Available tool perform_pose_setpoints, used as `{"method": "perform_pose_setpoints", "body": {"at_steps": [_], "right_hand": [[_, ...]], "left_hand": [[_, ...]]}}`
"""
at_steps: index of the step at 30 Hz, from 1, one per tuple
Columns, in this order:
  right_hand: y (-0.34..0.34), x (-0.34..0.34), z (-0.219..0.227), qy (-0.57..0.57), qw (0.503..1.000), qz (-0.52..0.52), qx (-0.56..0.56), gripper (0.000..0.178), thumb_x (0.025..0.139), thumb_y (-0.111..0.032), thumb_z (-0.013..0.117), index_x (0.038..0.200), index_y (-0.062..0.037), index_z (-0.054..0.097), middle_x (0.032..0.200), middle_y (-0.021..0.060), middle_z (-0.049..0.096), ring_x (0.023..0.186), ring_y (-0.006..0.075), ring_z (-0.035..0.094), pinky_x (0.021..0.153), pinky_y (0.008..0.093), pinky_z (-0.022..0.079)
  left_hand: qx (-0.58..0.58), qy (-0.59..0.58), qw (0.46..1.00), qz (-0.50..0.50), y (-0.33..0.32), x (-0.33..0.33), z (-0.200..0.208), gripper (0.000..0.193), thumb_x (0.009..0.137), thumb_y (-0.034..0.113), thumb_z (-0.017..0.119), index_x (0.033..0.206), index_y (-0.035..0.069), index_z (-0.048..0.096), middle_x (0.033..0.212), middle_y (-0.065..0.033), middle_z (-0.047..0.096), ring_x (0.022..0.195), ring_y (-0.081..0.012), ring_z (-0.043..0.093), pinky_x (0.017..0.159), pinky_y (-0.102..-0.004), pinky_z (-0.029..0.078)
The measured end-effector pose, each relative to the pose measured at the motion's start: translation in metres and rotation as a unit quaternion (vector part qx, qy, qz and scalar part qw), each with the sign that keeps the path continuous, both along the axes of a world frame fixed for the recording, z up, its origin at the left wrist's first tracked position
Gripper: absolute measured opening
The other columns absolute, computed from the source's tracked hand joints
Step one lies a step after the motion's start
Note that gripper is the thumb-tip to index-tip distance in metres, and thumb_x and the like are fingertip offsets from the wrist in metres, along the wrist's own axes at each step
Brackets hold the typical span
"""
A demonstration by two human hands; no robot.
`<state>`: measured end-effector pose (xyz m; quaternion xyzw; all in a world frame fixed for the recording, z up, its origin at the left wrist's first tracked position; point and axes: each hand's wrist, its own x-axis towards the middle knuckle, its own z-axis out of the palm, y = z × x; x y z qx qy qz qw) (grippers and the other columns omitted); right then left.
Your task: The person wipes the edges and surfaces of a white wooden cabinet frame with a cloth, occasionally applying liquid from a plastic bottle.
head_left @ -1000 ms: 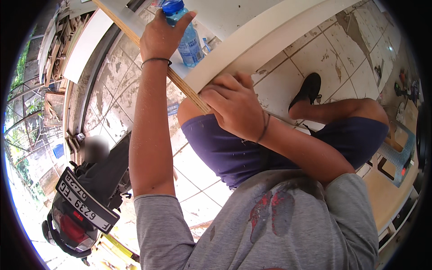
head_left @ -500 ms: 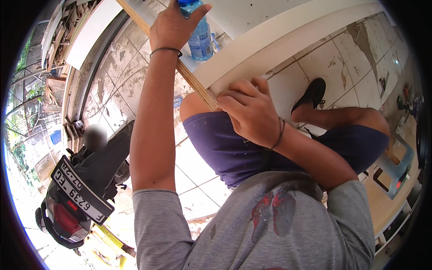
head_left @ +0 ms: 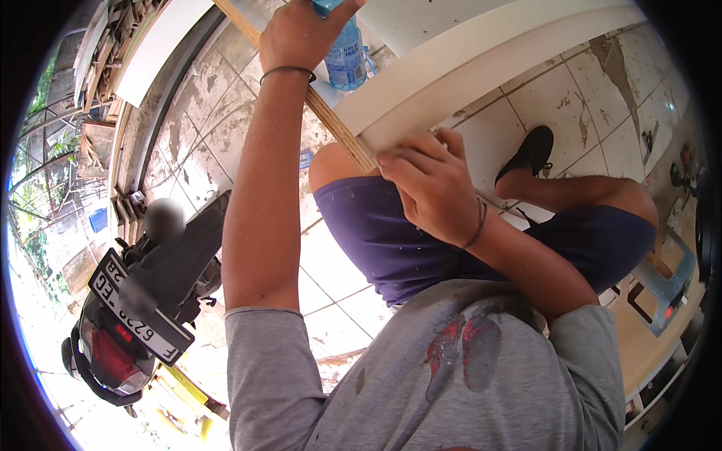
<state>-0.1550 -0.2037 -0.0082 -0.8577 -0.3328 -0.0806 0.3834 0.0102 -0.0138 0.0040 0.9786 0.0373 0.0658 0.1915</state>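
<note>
The left hand [head_left: 304, 36] wraps around the upper part of a clear blue plastic bottle [head_left: 347, 62], which is just beyond a white board [head_left: 466, 69]. The right hand [head_left: 438, 184] has curled fingers at the near end of a plywood edge [head_left: 340, 129]; whether they clamp it cannot be told.

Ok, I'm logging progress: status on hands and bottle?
Left hand around blue plastic bottle. Right hand at near end of plywood board. Left knee close by.
</note>
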Motion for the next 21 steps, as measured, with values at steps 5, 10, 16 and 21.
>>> {"method": "perform_pose_setpoints", "body": {"at_steps": [5, 10, 16, 21], "right_hand": [[-0.021, -0.018, 0.003, 0.037, 0.999, 0.016, -0.007, 0.019, 0.076, -0.005, 0.065, 0.093, -0.0134, 0.064, 0.092, -0.0003, 0.067, 0.094, 0.0163, 0.059, 0.088, 0.0395, 0.036], [0.006, 0.015, -0.005, 0.005, 0.996, -0.056, 0.073, 0.021, 0.076, -0.006, 0.065, 0.095, -0.0133, 0.063, 0.093, -0.0016, 0.066, 0.096, 0.0171, 0.058, 0.087, 0.0398, 0.037], [-0.003, 0.008, -0.008, -0.059, 0.998, -0.005, -0.006, 0.019, 0.074, -0.007, 0.064, 0.091, -0.0153, 0.064, 0.095, -0.0039, 0.066, 0.098, 0.0155, 0.058, 0.089, 0.0392, 0.036], [-0.060, 0.075, -0.017, -0.144, 0.978, -0.147, -0.038, 0.021, 0.074, -0.001, 0.064, 0.090, -0.0133, 0.068, 0.093, 0.0012, 0.067, 0.092, 0.0205, 0.064, 0.082, 0.0400, 0.046]], "left_hand": [[-0.041, -0.058, 0.997, -0.025, 0.006, 0.002, -0.001, 0.063, 0.081, 0.055, 0.070, 0.109, -0.001, 0.063, 0.092, -0.0247, 0.070, 0.089, -0.0420, 0.067, 0.077, -0.0486, 0.053], [-0.016, -0.042, 0.999, -0.009, 0.005, 0.002, -0.002, 0.065, 0.081, 0.056, 0.070, 0.111, -0.001, 0.062, 0.092, -0.0254, 0.069, 0.090, -0.0426, 0.067, 0.077, -0.0484, 0.053], [-0.003, -0.003, 1.000, 0.003, 0.007, 0.004, -0.006, 0.068, 0.081, 0.057, 0.069, 0.118, 0.000, 0.060, 0.091, -0.0248, 0.070, 0.088, -0.0423, 0.067, 0.077, -0.0486, 0.054], [-0.017, -0.052, 0.998, -0.033, 0.020, 0.005, -0.014, 0.069, 0.076, 0.070, 0.065, 0.101, 0.006, 0.064, 0.088, -0.0230, 0.070, 0.088, -0.0425, 0.067, 0.075, -0.0498, 0.053]]}}
